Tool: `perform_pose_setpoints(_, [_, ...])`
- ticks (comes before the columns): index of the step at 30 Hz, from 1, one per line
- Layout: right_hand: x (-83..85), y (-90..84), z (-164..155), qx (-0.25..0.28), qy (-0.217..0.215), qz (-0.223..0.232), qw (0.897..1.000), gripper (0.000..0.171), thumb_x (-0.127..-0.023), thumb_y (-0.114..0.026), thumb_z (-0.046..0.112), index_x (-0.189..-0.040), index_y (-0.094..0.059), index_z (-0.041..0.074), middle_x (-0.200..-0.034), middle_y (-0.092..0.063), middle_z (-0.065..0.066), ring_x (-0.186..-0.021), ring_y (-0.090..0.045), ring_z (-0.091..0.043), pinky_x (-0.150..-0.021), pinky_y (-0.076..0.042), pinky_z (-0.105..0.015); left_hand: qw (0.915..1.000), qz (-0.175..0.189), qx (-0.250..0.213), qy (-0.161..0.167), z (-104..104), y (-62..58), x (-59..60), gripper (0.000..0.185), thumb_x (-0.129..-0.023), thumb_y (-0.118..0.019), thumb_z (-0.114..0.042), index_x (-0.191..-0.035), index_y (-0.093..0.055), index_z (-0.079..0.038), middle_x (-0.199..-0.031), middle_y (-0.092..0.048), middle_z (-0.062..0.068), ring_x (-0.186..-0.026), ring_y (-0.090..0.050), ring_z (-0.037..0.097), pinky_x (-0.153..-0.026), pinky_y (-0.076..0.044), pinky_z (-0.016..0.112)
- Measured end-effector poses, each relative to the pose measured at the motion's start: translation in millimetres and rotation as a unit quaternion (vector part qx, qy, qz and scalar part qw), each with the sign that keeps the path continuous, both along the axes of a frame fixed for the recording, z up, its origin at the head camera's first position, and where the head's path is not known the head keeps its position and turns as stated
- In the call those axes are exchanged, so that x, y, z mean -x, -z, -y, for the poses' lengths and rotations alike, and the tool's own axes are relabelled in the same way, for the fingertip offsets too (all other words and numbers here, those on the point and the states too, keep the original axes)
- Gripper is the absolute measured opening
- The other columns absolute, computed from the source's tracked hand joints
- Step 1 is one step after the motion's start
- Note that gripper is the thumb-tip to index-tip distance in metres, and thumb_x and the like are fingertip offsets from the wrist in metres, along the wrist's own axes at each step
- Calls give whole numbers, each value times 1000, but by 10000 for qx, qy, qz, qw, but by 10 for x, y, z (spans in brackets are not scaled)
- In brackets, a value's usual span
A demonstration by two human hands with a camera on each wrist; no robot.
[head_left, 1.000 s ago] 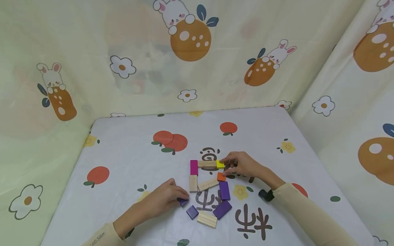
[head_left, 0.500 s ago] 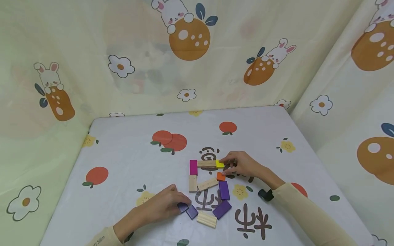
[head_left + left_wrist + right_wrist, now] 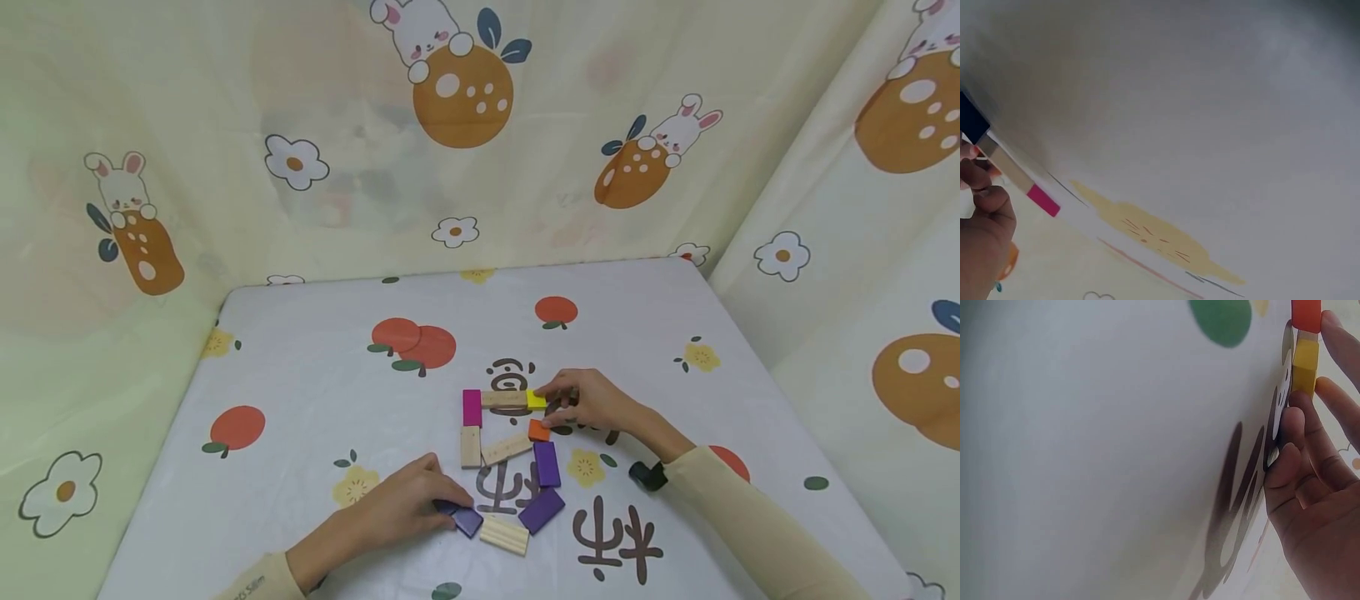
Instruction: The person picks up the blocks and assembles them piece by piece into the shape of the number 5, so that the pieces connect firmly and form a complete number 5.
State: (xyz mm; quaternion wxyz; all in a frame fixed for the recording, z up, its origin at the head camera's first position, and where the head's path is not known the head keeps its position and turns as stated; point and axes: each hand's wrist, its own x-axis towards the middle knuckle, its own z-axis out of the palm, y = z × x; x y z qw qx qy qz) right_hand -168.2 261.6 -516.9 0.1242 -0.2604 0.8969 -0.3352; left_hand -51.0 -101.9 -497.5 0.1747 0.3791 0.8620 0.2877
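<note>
My left hand (image 3: 408, 504) pinches a small purple block (image 3: 445, 507), mostly hidden under the fingers. This block lies against another small purple block (image 3: 468, 523), just left of a grooved wooden block (image 3: 504, 536). Fingers of my right hand (image 3: 592, 400) touch the right end of a yellow block (image 3: 536, 401), and the thumb is at an orange block (image 3: 538, 430). In the right wrist view, fairly straight fingers lie along the yellow block (image 3: 1305, 365). The left wrist view shows curled fingers of the left hand (image 3: 988, 219) near a magenta block (image 3: 1043, 200).
Left of the yellow block, a wooden block (image 3: 504, 400) and the magenta block (image 3: 472, 407) form a corner. Two more wooden blocks (image 3: 470, 447) lie below it. Two longer purple blocks (image 3: 547, 464) curve down the right side. A printed cloth (image 3: 315, 375) covers the table.
My left hand has moved slightly right and down, bringing its small purple block up against the other one. The right hand stays in place at the yellow and orange blocks.
</note>
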Motion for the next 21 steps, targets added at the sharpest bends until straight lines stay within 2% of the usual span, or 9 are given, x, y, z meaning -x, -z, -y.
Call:
perform_pose_setpoints(11, [8,14,-2,-15,-21,-42,10000,46,-82,-92,34,-122,-80,14,-100,-74,3,-78,-56,-4,-66,-46,-19,9999,-169,17,-3,-8,61,-19,29,-91,-84,-29,-120,-81,-25,-117,-79,-20,-94,-47,-3,-80,-38,11])
perform_pose_setpoints(14, [10,20,0,-33,-32,-73,10000,46,-82,-91,34,-123,-80,14,-100,-74,3,-78,-56,-4,-66,-46,-19,9990,-447,-8,69,25,77,-4,34,-89,-86,-31,-122,-80,-24,-120,-79,-18,-97,-48,-1,-82,-37,12])
perform_pose_setpoints(18, [8,23,1,-22,-34,-54,10000,46,-82,-91,34,-123,-80,14,-100,-74,3,-78,-56,-5,-67,-46,-19,9964,-853,26,-11,116,37,27,42,-84,-90,-28,-124,-79,-20,-125,-78,-14,-100,-48,3,-85,-40,17])
perform_pose_setpoints(21, [0,16,2,-15,-33,-35,10000,46,-82,-91,34,-123,-80,14,-100,-74,2,-79,-57,-7,-67,-46,-19,9966,-794,165,-149,183,-10,47,41,-84,-90,-24,-123,-79,-20,-126,-77,-12,-100,-47,4,-87,-43,21])
